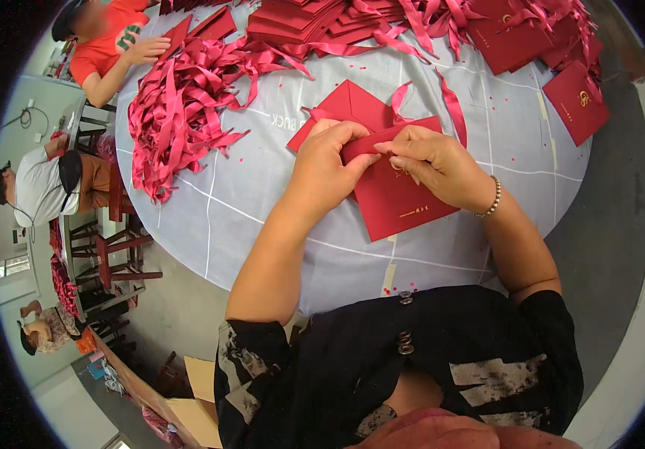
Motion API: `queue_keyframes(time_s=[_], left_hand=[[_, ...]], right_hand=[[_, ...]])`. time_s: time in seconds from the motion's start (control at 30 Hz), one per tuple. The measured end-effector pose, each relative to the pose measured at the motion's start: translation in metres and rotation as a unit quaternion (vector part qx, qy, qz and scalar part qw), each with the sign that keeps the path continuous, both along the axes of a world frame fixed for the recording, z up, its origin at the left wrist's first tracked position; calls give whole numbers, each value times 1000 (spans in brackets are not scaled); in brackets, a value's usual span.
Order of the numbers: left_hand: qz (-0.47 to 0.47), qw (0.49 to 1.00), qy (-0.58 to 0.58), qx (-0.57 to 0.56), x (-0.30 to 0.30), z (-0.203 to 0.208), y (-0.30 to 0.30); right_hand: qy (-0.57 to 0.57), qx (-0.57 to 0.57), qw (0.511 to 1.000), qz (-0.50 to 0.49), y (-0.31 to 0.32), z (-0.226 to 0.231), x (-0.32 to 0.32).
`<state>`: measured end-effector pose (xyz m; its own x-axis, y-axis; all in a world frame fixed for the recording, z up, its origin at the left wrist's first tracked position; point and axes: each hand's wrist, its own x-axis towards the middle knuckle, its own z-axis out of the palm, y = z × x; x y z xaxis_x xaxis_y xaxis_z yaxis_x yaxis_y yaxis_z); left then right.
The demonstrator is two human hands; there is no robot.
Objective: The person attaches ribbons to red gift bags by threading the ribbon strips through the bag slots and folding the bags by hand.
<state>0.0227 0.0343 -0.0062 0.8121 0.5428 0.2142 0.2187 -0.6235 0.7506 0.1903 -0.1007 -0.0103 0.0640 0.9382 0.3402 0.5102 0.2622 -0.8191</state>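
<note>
A red card envelope (404,202) with gold lettering is between my hands at the middle of the table. My left hand (330,161) grips its upper left edge, thumb on the near side. At the upper edge my right hand (438,165), with a beaded bracelet at the wrist, pinches with thumb and fingertips; a ribbon end may be in that pinch, but it is too small to tell. Pink-red ribbon tails (453,108) stick up beyond the right hand. Beneath and behind lies another red envelope (352,105) with its pointed flap showing.
A heap of pink-red ribbons (176,112) covers the left of the round table (255,209). Stacked red envelopes (285,22) line the far side; finished-looking ones with ribbons (576,101) lie at the right. A person in orange-red (105,52) handles envelopes at far left; stools (105,254) stand beyond.
</note>
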Motion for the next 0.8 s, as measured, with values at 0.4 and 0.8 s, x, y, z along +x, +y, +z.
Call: queue_keyframes(time_s=[0.4, 0.8], left_hand=[[-7, 1000, -16, 8, 0, 0, -2], [-24, 992, -42, 120, 2, 5, -11]], right_hand=[[137, -118, 981, -74, 1, 1, -7], [-34, -18, 989, -142, 11, 7, -21]])
